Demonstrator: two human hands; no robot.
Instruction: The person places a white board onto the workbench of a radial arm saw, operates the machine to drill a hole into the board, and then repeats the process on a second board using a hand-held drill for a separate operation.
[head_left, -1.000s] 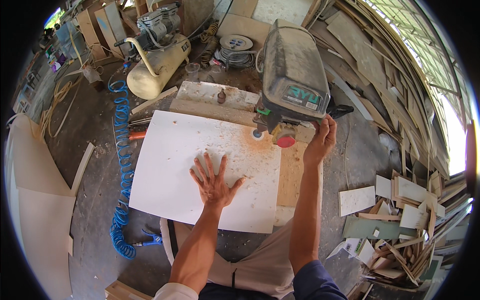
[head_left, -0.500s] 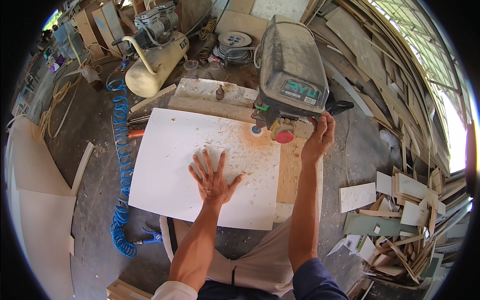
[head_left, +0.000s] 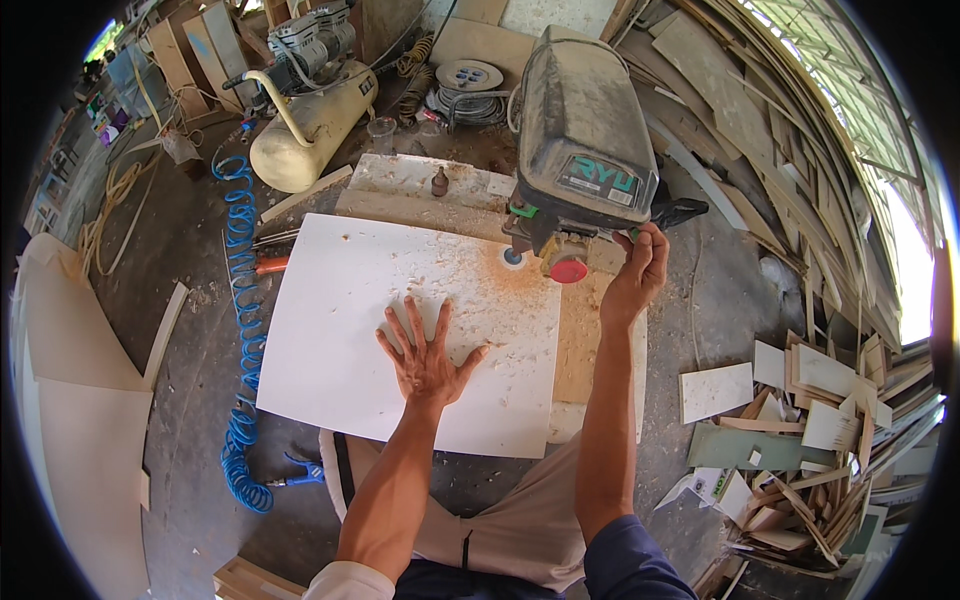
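A white board lies flat on the drill press's wooden table, strewn with wood shavings and brown dust. My left hand rests on the board's middle, fingers spread and palm down. Above the far right part of the board stands a dark, dusty drill press with a red round switch cover. Its drilling end meets the board in a patch of brown dust; the tip is hidden. At the machine's right side my right hand is closed around the feed handle, mostly covered by the fingers.
A cream air compressor stands far left, with a cable reel beside it. A coiled blue air hose runs down left of the board to a blow gun. Offcuts pile up at right; a large pale panel leans left.
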